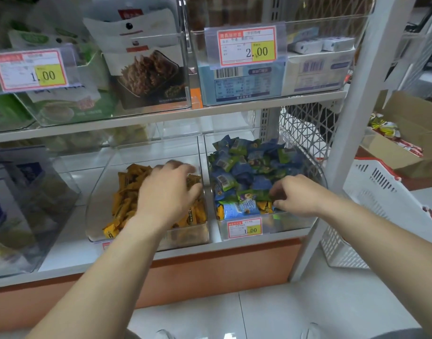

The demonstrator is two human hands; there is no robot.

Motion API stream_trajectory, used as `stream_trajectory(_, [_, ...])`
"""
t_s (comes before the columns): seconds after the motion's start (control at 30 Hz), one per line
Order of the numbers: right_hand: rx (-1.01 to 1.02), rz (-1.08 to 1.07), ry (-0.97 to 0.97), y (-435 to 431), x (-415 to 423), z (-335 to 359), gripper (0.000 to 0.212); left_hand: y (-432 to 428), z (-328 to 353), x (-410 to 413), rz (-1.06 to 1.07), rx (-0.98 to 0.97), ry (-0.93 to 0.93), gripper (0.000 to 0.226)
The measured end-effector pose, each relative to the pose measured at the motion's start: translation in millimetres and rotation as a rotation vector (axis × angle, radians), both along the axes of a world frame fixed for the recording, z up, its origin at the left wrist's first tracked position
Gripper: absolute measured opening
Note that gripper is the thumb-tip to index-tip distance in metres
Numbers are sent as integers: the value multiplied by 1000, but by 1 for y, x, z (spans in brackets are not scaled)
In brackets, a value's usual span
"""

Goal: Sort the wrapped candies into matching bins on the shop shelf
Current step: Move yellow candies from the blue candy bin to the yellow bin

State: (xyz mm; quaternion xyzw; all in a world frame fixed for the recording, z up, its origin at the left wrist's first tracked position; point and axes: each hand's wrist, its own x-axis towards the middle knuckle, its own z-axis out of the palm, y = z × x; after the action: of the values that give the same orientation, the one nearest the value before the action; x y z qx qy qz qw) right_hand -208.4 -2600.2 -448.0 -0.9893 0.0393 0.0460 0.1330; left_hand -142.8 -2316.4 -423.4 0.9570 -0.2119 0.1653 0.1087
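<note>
Two bare forearms reach in from below. The left hand [166,192] lies knuckles-up on the yellow candies [126,192] with fingers bent down into the pile; whether it grips any cannot be told. The right hand [298,196] pinches a green-wrapped candy [255,195] between thumb and fingertips, near the front of a heap of blue and green candies [244,165]. A stray yellow candy [265,207] lies just below it. Each heap fills its own clear bin, the left bin [95,216] touching the right bin [298,225] on the white shelf [234,243]. A price tag [244,230] fronts the right bin. A white basket [381,192] stands beyond the shelf post.
</note>
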Motion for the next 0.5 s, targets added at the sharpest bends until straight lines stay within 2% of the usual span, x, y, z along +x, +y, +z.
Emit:
stream_trajectory(0.03, [-12, 5, 0, -1, 0, -1, 35, -14, 1, -9, -76, -70, -22, 36])
stream_trajectory(0.1, [9, 11, -21, -2, 0, -3, 41, -46, -2, -28, -265, -199, 97, 29])
stream_trajectory(0.2, [111, 2, -29, -6, 4, -9, 46, -87, -19, -45, -422, -194, 329, 27])
stream_trajectory(0.37, [392, -51, -12, -11, 9, -17, 43, -115, -39, -34, -317, -115, 481, 31])
stream_trajectory(0.5, [501, -39, -24, -10, 8, -20, 44, -123, -45, -20, -203, -6, 378, 31])
